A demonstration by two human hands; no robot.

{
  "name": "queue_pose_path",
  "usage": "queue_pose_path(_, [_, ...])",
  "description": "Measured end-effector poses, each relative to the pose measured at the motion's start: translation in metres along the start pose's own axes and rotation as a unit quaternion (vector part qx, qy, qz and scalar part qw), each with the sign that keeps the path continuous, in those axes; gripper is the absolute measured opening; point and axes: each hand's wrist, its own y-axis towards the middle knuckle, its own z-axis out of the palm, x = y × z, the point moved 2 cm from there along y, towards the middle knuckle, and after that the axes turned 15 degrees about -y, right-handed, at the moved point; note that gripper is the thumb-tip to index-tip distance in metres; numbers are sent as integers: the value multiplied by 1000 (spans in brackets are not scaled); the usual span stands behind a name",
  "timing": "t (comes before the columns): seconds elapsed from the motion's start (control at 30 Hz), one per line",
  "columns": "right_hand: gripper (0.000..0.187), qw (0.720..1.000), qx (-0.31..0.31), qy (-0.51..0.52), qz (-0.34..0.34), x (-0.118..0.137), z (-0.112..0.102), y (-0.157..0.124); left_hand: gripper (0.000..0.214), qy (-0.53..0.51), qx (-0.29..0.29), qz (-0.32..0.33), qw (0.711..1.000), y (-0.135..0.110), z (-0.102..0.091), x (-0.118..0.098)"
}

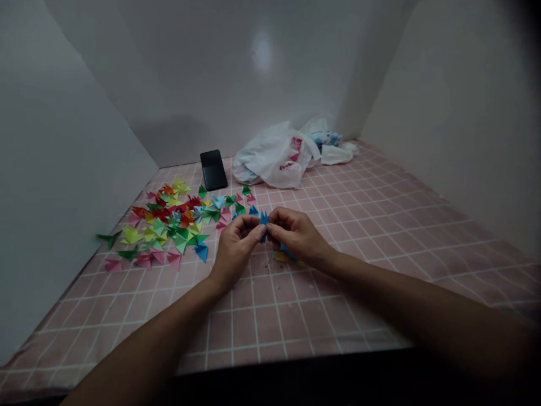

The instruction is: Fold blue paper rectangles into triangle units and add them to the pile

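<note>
A small blue folded-paper crane [264, 219] with pointed tips is pinched between my two hands above the table. My left hand [237, 242] grips its left side between thumb and fingers, closed. On the other side my right hand [298, 234] holds it the same way, also closed. Under my right hand lie blue and yellow paper pieces [281, 256], partly hidden by the palm. Left of my left hand, many folded paper cranes [180, 232] in green, pink, yellow, red and blue are spread in a loose heap. A single blue crane [201, 251] sits at the heap's near right edge.
A black phone [213, 170] leans near the back wall, behind the cranes. White plastic bags [274, 155] with red print lie crumpled at the back middle. Pale walls [262, 84] enclose the pink checked tablecloth [359, 304] at the left, back and right.
</note>
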Motion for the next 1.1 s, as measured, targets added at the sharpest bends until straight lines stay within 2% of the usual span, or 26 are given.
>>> queue_pose_path(0.37, [15,999,17,40,3,-2,0,1,15,33,-30,23,999,-2,1,-4])
queue_pose_path(0.57, [15,997,33,64,31,-1,-1,1,16,28,-17,20,999,-1,0,-3])
queue_pose_path(0.7, [15,997,45,45,52,-5,0,1,13,99,-2,59,993,2,-2,-6])
queue_pose_path(0.8, [17,999,-9,-32,10,-5,-2,2,19,186,38,113,975,4,-1,-12])
queue_pose_path(0.9, [25,989,-58,-114,-72,-2,-7,4,28,251,76,150,953,5,-1,-16])
queue_pose_path(1.0, [10,974,-68,-160,-144,4,-10,4,29,278,92,165,942,6,-2,-15])
queue_pose_path(1.03, [6,971,-65,-171,-151,5,-11,4,28,273,90,169,943,6,-3,-15])
queue_pose_path(1.1, [10,975,-52,-175,-128,6,-11,4,27,241,70,176,952,6,-4,-14])
